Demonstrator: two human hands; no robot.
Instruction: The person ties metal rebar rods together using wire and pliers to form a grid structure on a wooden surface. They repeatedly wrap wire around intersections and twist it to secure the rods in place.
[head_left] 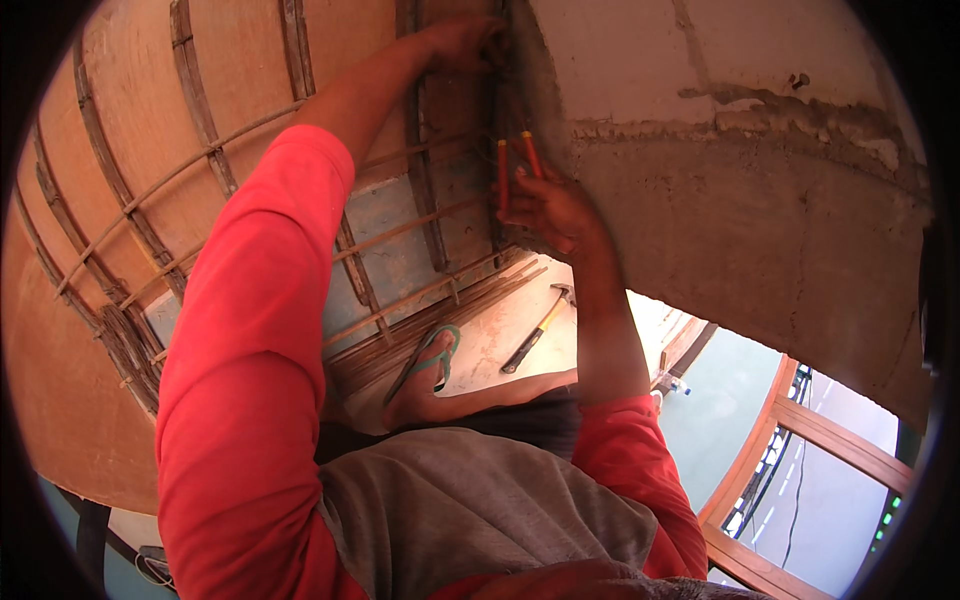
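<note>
My right hand [553,208] is closed around the red handles of a pair of pliers [504,182], which point upward. The tool's head is lost in the dark corner beside the concrete. Above it, my left hand [470,45] reaches to a dark upright bar, its fingers curled in at the bar. Whatever they pinch is too dark to make out. A grid of rusty steel bars [196,95] stands against the wooden panel [240,60], and the left arm passes in front of it.
To the right is a rough concrete beam [740,210]. A hammer [540,330] with a yellow-and-black handle lies on the pale surface below, near my sandalled foot [432,365] and several loose rods [440,300]. A wooden window frame [830,425] stands at lower right.
</note>
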